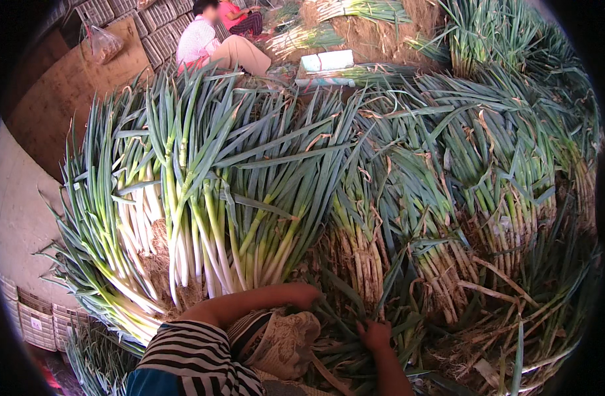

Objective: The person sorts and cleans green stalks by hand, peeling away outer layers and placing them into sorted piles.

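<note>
My left hand (306,296) reaches across my lap among loose green leaves; its fingertips are hidden, so its grip does not show. Lower and to the right, my right hand (375,335) has its fingers bent at the root end of a soil-stained green onion bundle (359,257). Leaves cross by the fingers, and whether they are held cannot be made out. Left of both hands leans a thick row of cleaned green onions (218,262) with white stems and long green leaves. Several unpeeled bundles (443,282) with brown, dirty stems lie to the right.
Loose leaves and stalks (500,331) litter the lower right. A person (198,44) sits low at the back, with another person (238,17) beyond. A pale foam block (327,60) lies near more onions. Plastic crates (156,34), a wooden board (80,79) and more crates (38,321) stand left.
</note>
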A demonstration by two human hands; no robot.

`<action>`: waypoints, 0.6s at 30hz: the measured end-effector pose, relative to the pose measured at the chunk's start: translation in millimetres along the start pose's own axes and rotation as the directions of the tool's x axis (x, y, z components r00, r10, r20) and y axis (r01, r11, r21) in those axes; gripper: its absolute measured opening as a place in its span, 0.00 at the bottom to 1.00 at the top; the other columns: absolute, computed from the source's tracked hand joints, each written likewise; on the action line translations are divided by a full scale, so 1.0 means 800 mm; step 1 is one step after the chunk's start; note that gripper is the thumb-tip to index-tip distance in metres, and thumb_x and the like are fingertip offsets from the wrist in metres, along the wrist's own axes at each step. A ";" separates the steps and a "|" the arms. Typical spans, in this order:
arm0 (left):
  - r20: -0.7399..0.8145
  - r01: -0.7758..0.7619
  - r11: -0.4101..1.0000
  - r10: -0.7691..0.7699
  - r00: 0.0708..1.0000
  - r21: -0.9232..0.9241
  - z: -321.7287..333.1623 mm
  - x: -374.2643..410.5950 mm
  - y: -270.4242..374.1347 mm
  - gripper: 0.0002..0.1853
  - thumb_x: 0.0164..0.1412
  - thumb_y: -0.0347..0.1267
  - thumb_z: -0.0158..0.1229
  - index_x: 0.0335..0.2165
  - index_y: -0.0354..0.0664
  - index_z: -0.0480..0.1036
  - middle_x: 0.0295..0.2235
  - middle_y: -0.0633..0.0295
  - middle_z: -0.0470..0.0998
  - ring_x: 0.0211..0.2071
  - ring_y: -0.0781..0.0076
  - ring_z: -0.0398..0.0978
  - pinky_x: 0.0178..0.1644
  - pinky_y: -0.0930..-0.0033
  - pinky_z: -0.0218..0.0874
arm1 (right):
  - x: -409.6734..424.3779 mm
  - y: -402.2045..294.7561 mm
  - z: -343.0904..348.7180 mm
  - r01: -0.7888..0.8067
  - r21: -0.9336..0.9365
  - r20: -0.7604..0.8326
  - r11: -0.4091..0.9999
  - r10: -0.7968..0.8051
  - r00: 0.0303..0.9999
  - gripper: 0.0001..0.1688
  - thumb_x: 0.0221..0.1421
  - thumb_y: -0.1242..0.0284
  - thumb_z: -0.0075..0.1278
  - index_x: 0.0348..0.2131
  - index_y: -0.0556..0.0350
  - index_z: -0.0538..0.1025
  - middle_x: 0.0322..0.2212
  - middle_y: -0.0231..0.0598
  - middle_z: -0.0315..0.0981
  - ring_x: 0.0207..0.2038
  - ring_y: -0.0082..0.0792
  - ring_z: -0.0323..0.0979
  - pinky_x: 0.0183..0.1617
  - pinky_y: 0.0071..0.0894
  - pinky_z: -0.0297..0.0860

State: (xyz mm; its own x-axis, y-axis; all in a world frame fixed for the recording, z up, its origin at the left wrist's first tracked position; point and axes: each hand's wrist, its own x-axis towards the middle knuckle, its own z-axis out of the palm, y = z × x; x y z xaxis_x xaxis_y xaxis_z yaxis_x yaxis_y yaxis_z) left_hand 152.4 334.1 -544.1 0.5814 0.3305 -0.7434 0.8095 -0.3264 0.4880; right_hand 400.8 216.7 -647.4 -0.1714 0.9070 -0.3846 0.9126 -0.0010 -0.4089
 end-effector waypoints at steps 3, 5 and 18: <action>0.006 -0.081 0.997 0.081 0.997 -0.016 -0.027 -0.003 0.045 0.16 0.42 0.27 0.52 0.35 0.35 0.67 0.29 0.48 0.70 0.32 0.53 0.69 0.34 0.57 0.59 | -0.002 -0.001 0.000 0.016 0.035 -0.059 0.999 -0.014 0.998 0.20 0.48 0.57 0.44 0.29 0.54 0.76 0.20 0.44 0.72 0.28 0.43 0.69 0.48 0.41 0.55; 0.041 -0.151 0.988 0.152 0.988 -0.030 -0.046 -0.009 0.074 0.17 0.44 0.27 0.51 0.37 0.35 0.65 0.31 0.48 0.70 0.33 0.53 0.68 0.36 0.57 0.58 | -0.003 -0.009 -0.017 -0.015 0.087 0.018 0.996 0.013 1.000 0.19 0.47 0.58 0.45 0.31 0.53 0.75 0.24 0.44 0.72 0.31 0.43 0.68 0.48 0.42 0.54; 0.065 -0.401 0.909 0.409 0.910 -0.111 -0.068 -0.012 0.135 0.18 0.40 0.27 0.51 0.35 0.33 0.64 0.30 0.49 0.70 0.32 0.55 0.68 0.37 0.59 0.57 | 0.019 0.034 0.055 0.215 0.049 -0.083 0.975 -0.210 0.974 0.26 0.50 0.50 0.38 0.39 0.46 0.72 0.33 0.46 0.71 0.37 0.43 0.69 0.52 0.52 0.50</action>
State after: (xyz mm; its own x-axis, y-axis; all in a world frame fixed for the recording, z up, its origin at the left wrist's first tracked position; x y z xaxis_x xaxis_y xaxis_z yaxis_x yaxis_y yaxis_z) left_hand 238.8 344.0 -459.0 0.8551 0.1098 -0.5067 0.5122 -0.3311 0.7925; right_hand 406.7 212.2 -700.8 -0.3277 0.9189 -0.2197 0.8350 0.1729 -0.5224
